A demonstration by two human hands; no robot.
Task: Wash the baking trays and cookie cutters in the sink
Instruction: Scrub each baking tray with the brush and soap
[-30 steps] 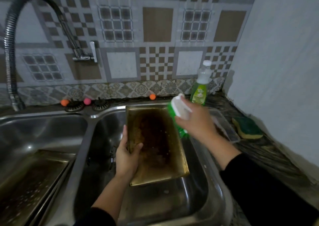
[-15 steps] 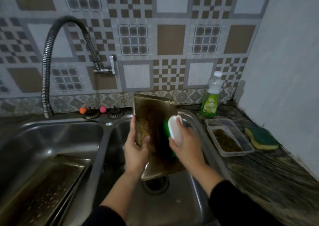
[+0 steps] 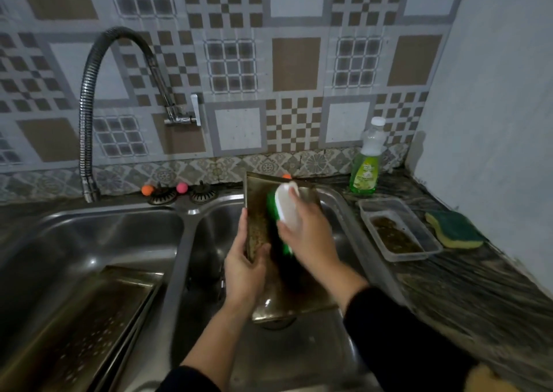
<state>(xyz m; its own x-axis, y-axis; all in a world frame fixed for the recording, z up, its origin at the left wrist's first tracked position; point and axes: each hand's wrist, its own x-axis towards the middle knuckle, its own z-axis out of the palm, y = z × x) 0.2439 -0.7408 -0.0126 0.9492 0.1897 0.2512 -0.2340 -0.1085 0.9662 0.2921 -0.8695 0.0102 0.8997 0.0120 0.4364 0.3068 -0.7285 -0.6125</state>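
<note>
Tray: we stood the tray (image 3: 263,230) on end in the right sink (image 3: 335,209), long axis upright.
Left hand (image 3: 244,267): gripped its left edge.
Right hand (image 3: 308,236): held the brush (image 3: 284,209) against its face.

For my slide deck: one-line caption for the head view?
Left hand tilts a baking tray over the sink; right hand scrubs with a brush.

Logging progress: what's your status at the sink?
Left hand grips baking tray, tilted in right basin. Right hand holds scrub brush on it. Nothing blocking.
</note>
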